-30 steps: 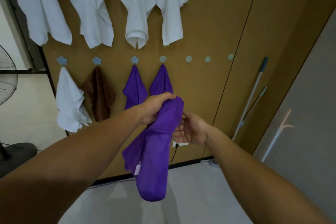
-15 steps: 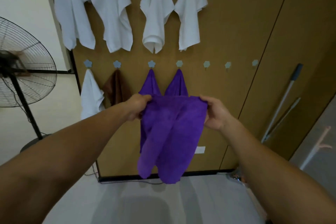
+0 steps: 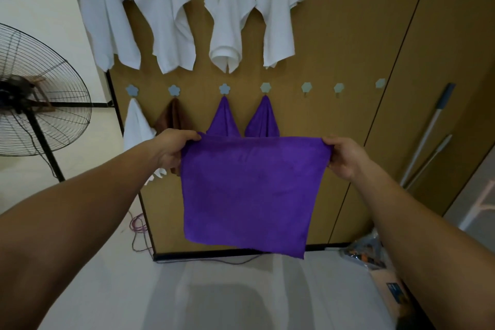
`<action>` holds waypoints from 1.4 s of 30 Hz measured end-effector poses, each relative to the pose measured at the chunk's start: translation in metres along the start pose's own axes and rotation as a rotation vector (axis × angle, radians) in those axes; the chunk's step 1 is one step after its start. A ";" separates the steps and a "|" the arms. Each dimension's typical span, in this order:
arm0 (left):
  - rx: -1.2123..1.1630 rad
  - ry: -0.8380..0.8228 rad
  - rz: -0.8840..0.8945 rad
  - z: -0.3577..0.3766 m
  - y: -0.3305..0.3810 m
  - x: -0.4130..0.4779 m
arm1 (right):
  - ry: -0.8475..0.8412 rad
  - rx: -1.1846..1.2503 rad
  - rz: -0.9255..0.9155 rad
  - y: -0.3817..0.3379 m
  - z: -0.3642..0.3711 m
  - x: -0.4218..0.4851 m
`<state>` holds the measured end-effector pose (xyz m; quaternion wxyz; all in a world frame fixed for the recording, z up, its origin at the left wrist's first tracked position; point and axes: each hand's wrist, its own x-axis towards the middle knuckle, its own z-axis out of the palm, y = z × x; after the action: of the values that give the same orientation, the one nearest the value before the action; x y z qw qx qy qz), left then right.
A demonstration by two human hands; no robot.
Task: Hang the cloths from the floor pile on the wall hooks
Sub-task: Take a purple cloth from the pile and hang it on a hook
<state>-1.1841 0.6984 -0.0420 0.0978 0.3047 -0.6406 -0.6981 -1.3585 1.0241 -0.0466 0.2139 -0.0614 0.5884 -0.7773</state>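
Finding: purple cloth (image 3: 249,190), bunched 1 s earlier, was now spread flat btwn both hands, just in front of the wall. L hand (image 3: 174,151) and R hand (image 3: 341,157) fingers pinched its top corners. Nearest hook (image 3: 306,87) appeared free; hanging pending.

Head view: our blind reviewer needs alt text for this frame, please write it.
Left hand and right hand pinch the top corners of a purple cloth spread flat before a wall. Other cloths hang there; three lower-row hooks to the right are bare.
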 end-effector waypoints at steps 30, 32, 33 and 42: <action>0.094 0.268 0.214 0.021 0.006 0.020 | 0.436 -0.236 -0.379 0.000 -0.017 0.009; 0.123 0.237 0.221 0.023 0.007 0.019 | 0.473 -0.253 -0.376 0.001 -0.022 0.011; 0.138 0.237 0.242 0.024 0.007 0.019 | 0.487 -0.260 -0.374 0.001 -0.024 0.013; 0.473 0.382 0.409 0.040 0.004 0.030 | 0.516 -0.546 -0.515 -0.004 -0.038 0.013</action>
<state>-1.2312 0.7150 -0.0479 0.2802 0.3092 -0.8022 -0.4270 -1.3843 1.0533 -0.0564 -0.1642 -0.0641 0.7714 -0.6114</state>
